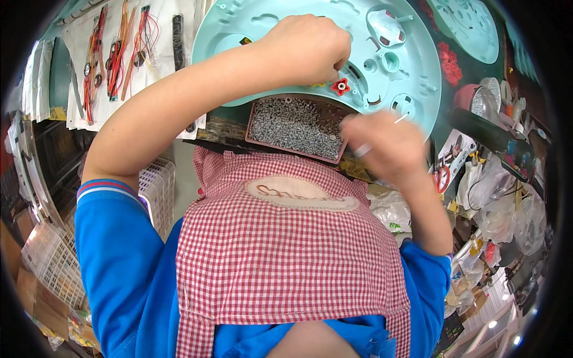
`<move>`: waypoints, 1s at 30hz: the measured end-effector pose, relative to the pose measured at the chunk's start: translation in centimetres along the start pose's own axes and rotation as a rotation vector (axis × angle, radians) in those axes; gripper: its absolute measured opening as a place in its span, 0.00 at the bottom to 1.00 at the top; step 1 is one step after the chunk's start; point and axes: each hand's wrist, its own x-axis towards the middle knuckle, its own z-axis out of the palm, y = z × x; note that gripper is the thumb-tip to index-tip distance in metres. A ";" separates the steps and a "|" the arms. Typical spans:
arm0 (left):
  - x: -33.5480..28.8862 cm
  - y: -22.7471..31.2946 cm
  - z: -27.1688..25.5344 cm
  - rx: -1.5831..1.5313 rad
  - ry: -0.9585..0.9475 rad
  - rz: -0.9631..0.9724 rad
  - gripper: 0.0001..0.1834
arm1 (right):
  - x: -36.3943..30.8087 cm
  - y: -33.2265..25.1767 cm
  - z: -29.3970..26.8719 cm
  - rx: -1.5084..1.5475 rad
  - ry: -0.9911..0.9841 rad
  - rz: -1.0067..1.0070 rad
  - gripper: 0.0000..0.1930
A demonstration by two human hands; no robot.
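A large round turquoise plastic shell (262, 33) with molded posts and openings lies at the top of the view. My left hand (313, 51) is over its near half, with the fingers curled under and closed; what they hold, if anything, is hidden. Just beside the fingertips, a small red star-shaped piece (340, 87) sits in the shell. Below the shell, a shallow pinkish tray (248, 134) is filled with many small silver screws (289, 126). My right hand (388, 146), blurred by motion, is at the tray's right edge, and its fingers cannot be made out.
Wired parts with red leads (113, 56) lie on white sheets at the left. Another turquoise shell (468, 30) and a pile of red pieces (449, 64) are at the upper right. Plastic bags (492, 203) crowd the right side. White baskets (57, 262) stand at the lower left.
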 end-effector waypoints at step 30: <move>-24.1 -12.2 -3.9 0.335 0.445 -0.935 0.11 | 7.5 4.5 1.3 -0.059 -0.278 0.039 0.06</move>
